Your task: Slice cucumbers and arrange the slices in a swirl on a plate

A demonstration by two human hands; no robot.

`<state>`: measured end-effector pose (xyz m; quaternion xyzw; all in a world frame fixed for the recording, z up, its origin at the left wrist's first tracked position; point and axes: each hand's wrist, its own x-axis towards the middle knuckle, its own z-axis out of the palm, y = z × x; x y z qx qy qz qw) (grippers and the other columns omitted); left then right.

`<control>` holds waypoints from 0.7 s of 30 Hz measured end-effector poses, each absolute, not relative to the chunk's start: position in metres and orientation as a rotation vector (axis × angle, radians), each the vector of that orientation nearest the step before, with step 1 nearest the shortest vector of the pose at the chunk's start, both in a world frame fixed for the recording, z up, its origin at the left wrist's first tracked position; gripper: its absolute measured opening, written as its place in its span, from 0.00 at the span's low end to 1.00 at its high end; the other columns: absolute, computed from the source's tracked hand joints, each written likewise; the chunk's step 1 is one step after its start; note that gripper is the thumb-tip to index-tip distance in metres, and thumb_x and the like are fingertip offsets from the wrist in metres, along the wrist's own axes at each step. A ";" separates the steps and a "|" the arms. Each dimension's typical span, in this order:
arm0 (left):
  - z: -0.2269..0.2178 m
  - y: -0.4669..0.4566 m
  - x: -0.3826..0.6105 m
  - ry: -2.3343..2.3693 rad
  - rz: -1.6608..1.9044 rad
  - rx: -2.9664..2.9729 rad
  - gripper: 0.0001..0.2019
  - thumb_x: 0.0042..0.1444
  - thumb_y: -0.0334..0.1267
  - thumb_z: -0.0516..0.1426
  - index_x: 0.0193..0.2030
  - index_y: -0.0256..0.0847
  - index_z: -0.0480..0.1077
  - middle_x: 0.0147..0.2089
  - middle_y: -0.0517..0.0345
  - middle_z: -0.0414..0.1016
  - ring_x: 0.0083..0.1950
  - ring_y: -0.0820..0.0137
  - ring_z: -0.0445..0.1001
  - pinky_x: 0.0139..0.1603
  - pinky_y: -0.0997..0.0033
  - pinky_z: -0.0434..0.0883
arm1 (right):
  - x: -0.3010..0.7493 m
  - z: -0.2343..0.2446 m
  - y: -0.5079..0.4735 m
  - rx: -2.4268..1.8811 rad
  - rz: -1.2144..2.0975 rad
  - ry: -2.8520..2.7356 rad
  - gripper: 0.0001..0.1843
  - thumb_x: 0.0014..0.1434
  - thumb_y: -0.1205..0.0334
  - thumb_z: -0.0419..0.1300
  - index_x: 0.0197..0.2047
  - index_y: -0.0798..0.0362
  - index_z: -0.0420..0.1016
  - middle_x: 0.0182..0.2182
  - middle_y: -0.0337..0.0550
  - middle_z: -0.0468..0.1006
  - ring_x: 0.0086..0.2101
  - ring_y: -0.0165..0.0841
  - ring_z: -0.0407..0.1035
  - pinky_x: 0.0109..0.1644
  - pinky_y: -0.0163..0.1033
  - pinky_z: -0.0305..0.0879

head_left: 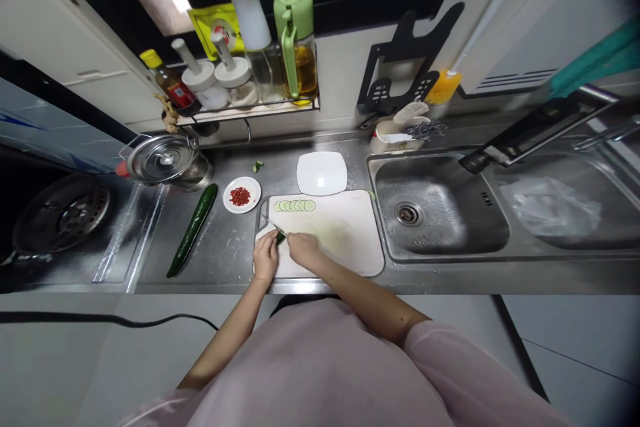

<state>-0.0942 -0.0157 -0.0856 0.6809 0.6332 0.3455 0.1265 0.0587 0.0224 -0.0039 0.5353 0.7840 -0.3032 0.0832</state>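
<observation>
On the white cutting board point(345, 233), my left hand point(265, 255) is closed on a short piece of cucumber point(281, 237), pressing it down at the board's left side. My right hand point(303, 250) grips a knife point(273, 223) whose thin blade points up and left, at the cucumber piece. The handle is hidden in my fist. A row of overlapping cucumber slices point(295, 205) lies along the board's upper left. Left of the board rests a whole cucumber point(193, 230). A small white plate point(255, 203) holds chopped red bits point(240, 196).
Behind the board is a white square plate point(321, 173), with cucumber ends point(257, 165) to its left. A steel double sink point(440, 207) borders the board on the right. A lidded steel pot point(170, 160) stands back left, below a seasoning rack point(250, 110).
</observation>
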 end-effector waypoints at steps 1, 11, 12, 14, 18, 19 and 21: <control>-0.086 -0.016 -0.094 1.846 1.009 1.977 0.15 0.63 0.35 0.46 0.48 0.39 0.73 0.49 0.49 0.77 0.52 0.66 0.73 0.55 0.60 0.70 | 0.059 -0.003 0.023 1.596 -0.909 2.339 0.18 0.61 0.71 0.49 0.52 0.58 0.71 0.44 0.57 0.78 0.47 0.37 0.73 0.47 0.38 0.66; -0.081 -0.016 -0.091 1.845 1.073 1.939 0.15 0.63 0.35 0.47 0.47 0.39 0.73 0.48 0.48 0.77 0.51 0.65 0.74 0.54 0.59 0.70 | 0.084 0.012 0.023 1.685 -0.920 2.301 0.17 0.63 0.66 0.47 0.49 0.56 0.73 0.44 0.52 0.78 0.46 0.38 0.73 0.44 0.38 0.64; -0.081 -0.016 -0.090 1.845 1.069 1.938 0.15 0.63 0.35 0.47 0.48 0.40 0.73 0.48 0.48 0.77 0.51 0.65 0.74 0.54 0.59 0.70 | 0.090 0.014 0.020 1.696 -0.909 2.299 0.17 0.63 0.67 0.47 0.49 0.56 0.73 0.43 0.52 0.78 0.45 0.38 0.73 0.44 0.38 0.64; -0.081 -0.017 -0.089 1.852 1.065 1.930 0.15 0.63 0.35 0.47 0.48 0.40 0.73 0.48 0.49 0.77 0.51 0.65 0.73 0.54 0.58 0.70 | 0.102 0.018 0.012 1.712 -0.873 2.296 0.17 0.63 0.67 0.46 0.50 0.56 0.72 0.42 0.52 0.79 0.45 0.38 0.73 0.44 0.38 0.64; -0.085 -0.017 -0.086 1.895 1.077 1.881 0.16 0.62 0.35 0.46 0.50 0.40 0.72 0.48 0.48 0.77 0.52 0.63 0.73 0.54 0.57 0.70 | 0.127 0.022 -0.005 1.745 -0.803 2.259 0.18 0.64 0.68 0.44 0.50 0.57 0.72 0.41 0.53 0.79 0.44 0.38 0.73 0.43 0.38 0.63; -0.086 -0.017 -0.085 1.908 1.081 1.865 0.17 0.62 0.34 0.46 0.51 0.40 0.72 0.48 0.48 0.77 0.52 0.63 0.73 0.54 0.57 0.70 | 0.132 0.022 -0.009 1.765 -0.792 2.243 0.18 0.64 0.68 0.44 0.50 0.57 0.72 0.41 0.53 0.79 0.44 0.38 0.73 0.43 0.38 0.63; -0.087 -0.017 -0.084 1.928 1.088 1.837 0.18 0.62 0.33 0.45 0.52 0.41 0.72 0.48 0.49 0.77 0.52 0.63 0.73 0.54 0.58 0.70 | 0.141 0.021 -0.016 1.781 -0.776 2.217 0.18 0.64 0.67 0.44 0.49 0.57 0.72 0.41 0.53 0.79 0.44 0.38 0.73 0.43 0.39 0.64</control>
